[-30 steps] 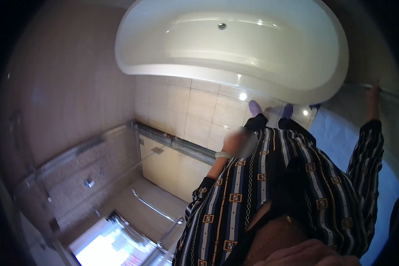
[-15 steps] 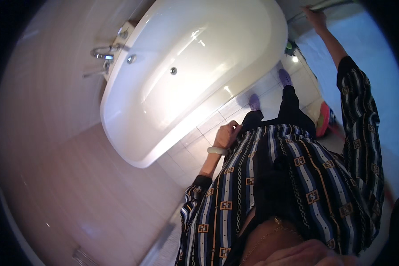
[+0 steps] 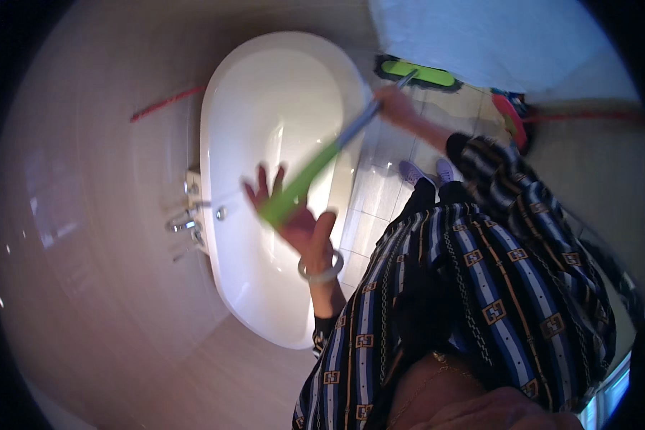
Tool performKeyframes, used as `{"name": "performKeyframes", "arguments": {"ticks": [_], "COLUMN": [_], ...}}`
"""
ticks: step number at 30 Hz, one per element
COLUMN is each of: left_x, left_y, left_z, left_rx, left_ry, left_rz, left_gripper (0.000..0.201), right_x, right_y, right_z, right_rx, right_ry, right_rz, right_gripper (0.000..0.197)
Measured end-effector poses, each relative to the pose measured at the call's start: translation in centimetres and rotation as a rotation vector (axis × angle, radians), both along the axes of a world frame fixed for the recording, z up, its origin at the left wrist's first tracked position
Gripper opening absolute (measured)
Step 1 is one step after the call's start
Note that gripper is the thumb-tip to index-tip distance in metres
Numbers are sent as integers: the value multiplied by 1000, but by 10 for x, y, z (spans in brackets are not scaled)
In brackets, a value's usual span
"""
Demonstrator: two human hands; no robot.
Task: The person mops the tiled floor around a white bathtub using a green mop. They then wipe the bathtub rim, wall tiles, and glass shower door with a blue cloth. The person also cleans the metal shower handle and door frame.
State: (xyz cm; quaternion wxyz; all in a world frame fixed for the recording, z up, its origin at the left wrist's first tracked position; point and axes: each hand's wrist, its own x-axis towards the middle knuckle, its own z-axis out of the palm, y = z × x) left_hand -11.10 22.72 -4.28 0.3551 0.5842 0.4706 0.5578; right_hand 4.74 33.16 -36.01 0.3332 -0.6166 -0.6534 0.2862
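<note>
My right hand (image 3: 396, 106) is wrapped round the silver pole of a flat mop (image 3: 357, 127). The pole slants across the bathtub's near side. Its green handle end (image 3: 304, 175) comes up toward me, a little blurred. At the far end, the mop's bright green head (image 3: 423, 74) with a dark fringe rests on the floor tiles. My left hand (image 3: 302, 231) is raised over the tub with fingers spread, right by the green handle end. The handle crosses in front of this palm; whether they touch I cannot tell. A pale bangle (image 3: 321, 269) circles my left wrist.
The white bathtub (image 3: 211, 136) stands left of my feet, with a chrome tap (image 3: 183, 223) on its left side. A pinkish-red mop head (image 3: 510, 120) lies at the right. A red pole (image 3: 166, 104) shows beyond the tub. A pale blue-white surface (image 3: 509, 36) borders the floor.
The green mop has come into fuller view, its pole now slanting across the tub. My left hand has risen from my waist and opened. The view has turned and shifted.
</note>
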Motion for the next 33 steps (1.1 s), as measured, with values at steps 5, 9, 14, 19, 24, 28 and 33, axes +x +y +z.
{"name": "performKeyframes", "arguments": {"ticks": [5,9,14,19,24,28,33], "left_x": [-8,28,39,61,56,71,81], "left_y": [-50,-44,-27,7,31,60,85], "left_z": [1,17,27,49,65,80,107], "left_rx": [-94,-55,-81,-87,-87,-99,-34], "left_ry": [23,241,178,189,85,85,72], "left_rz": [-8,-126,-268,-501,-623,-724,-927], "left_gripper": [42,42,41,44,42,42,38], "right_x": [-33,-18,16,54,69,77,76], "right_y": [-66,-63,-75,-82,-83,-75,-84], "right_z": [9,13,13,31,71,85,108], "right_rx": [-70,-99,-54,-20,-74,-75,-111], "right_ry": [163,158,152,88,67,126,176], "right_rz": [-5,35,22,-109,-243,-339,-303], "right_gripper": [20,23,19,18,15,14,16]}}
